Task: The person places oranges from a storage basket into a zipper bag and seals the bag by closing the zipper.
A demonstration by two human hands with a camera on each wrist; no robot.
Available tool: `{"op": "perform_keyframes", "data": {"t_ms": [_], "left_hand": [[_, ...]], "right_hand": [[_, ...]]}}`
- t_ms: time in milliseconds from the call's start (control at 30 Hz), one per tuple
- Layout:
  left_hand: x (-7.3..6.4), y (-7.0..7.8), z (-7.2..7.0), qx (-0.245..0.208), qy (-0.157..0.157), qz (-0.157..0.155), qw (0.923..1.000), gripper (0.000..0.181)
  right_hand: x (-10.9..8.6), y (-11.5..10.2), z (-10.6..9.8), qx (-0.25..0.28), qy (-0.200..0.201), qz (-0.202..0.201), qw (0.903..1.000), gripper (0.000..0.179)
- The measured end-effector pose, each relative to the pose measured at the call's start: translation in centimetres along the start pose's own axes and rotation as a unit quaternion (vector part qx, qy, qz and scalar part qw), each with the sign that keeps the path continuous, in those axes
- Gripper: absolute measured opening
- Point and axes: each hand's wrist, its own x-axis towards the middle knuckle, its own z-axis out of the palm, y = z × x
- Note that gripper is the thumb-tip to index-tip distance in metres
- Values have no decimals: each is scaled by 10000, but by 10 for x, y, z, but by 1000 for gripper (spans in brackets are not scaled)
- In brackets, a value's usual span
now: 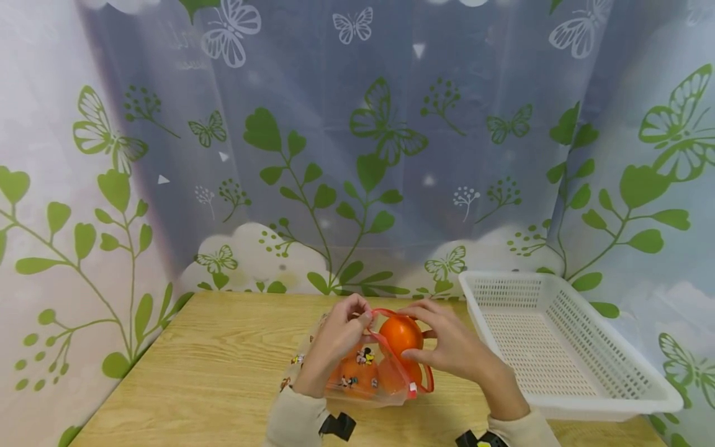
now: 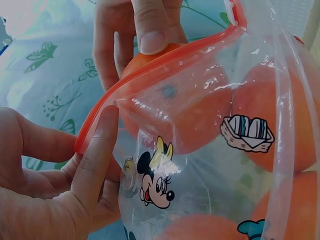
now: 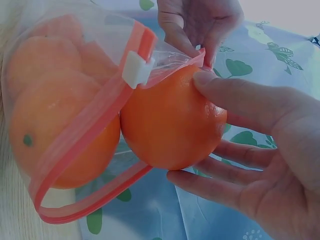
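A clear zip bag (image 2: 200, 175) printed with cartoon figures and edged with a red zip strip lies on the table, several oranges (image 3: 65, 135) inside it. My left hand (image 1: 337, 335) pinches the red edge of the bag's mouth between thumb and fingers. At that mouth, my right hand (image 1: 455, 341) holds one orange (image 3: 172, 120), its thumb on one side and fingertips on the other. This orange sits partly within the opening, touching the strip and resting against another orange. A white slider (image 3: 137, 70) sits on the zip strip.
A white plastic basket (image 1: 592, 403) with slotted walls stands to the right of the hands. The wooden table (image 1: 212, 372) extends to the left of the bag. Behind hangs a curtain (image 1: 335, 186) patterned with leaves and butterflies.
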Motion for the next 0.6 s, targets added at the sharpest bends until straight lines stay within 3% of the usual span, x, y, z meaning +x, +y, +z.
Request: {"op": "perform_keyframes", "data": {"t_ms": [300, 600], "left_hand": [[0, -1, 0, -85, 71, -49, 9999, 13], [0, 0, 0, -104, 68, -7, 9999, 14]], "right_hand": [[0, 0, 1, -189, -62, -266, 9994, 55], [1, 2, 3, -228, -108, -289, 9993, 63]]}}
